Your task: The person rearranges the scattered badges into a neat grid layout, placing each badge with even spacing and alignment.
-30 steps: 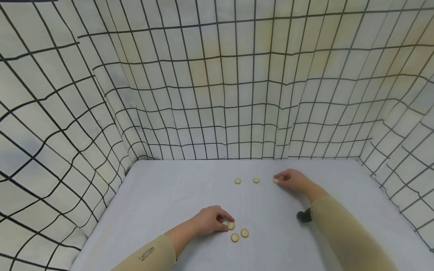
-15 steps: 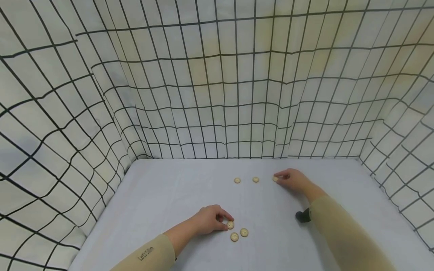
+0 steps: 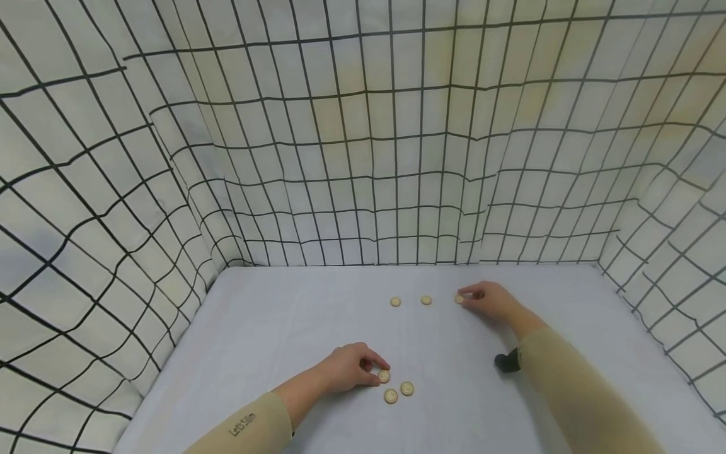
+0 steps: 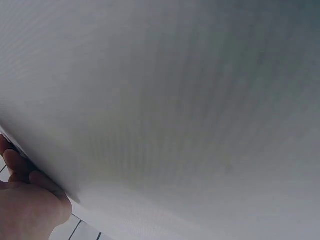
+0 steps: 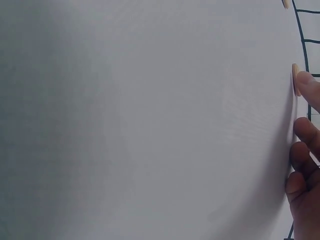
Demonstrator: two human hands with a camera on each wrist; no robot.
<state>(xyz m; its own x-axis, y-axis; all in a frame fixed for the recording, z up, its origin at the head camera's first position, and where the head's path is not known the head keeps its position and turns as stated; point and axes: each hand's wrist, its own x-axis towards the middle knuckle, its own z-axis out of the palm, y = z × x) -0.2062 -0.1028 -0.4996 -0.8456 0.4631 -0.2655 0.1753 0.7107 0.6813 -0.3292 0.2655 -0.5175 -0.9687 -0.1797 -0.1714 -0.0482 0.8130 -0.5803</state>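
At the near middle of the white table, my left hand pinches a round beige button between thumb and finger. Two more buttons lie close by, one below it and one to its right. Farther back, my right hand has its thumb and finger at the edges of another button. In the right wrist view that button shows edge-on by the thumb. The left wrist view shows part of my left hand, its button hidden.
Two buttons lie in a row left of my right hand, one nearer and one farther left. A black rounded object sticks out by the right cuff. White walls with a dark grid enclose the table.
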